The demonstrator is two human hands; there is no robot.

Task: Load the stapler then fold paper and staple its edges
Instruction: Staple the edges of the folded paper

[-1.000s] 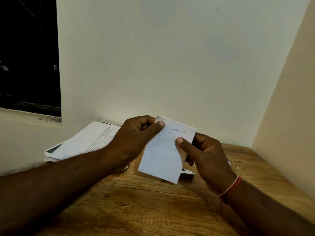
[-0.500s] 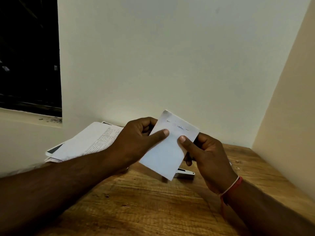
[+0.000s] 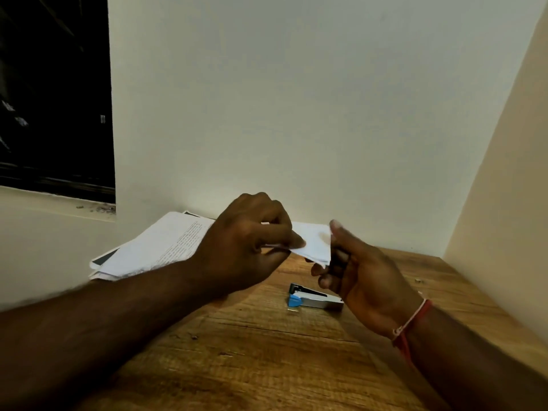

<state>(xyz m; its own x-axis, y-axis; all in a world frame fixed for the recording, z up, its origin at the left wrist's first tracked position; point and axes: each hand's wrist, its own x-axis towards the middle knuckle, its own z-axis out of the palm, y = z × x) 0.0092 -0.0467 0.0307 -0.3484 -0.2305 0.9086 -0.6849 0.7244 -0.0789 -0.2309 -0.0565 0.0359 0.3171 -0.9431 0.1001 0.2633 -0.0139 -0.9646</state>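
Paper point(image 3: 315, 242) tipped flat, long axis left-right; left hand point(image 3: 249, 247), right hand point(image 3: 366, 281) grip pinching its ends

Left hand point(image 3: 246, 247) knuckles-up, right hand point(image 3: 366, 281) palm-in — fingers point(image 3: 344, 238) of both pinch the paper point(image 3: 314, 241).

the folded paper point(image 3: 314, 241), which faced the camera upright a second ago, has tipped over and now lies almost flat between the hands. the left hand point(image 3: 246, 244) has rolled knuckles-up and pinches the sheet's left edge from above. the right hand point(image 3: 364, 280) has slid to the right edge, thumb raised beside it and fingers curled below. the stapler point(image 3: 314, 301), earlier mostly hidden behind the sheet, now shows in full on the table point(image 3: 267, 351).
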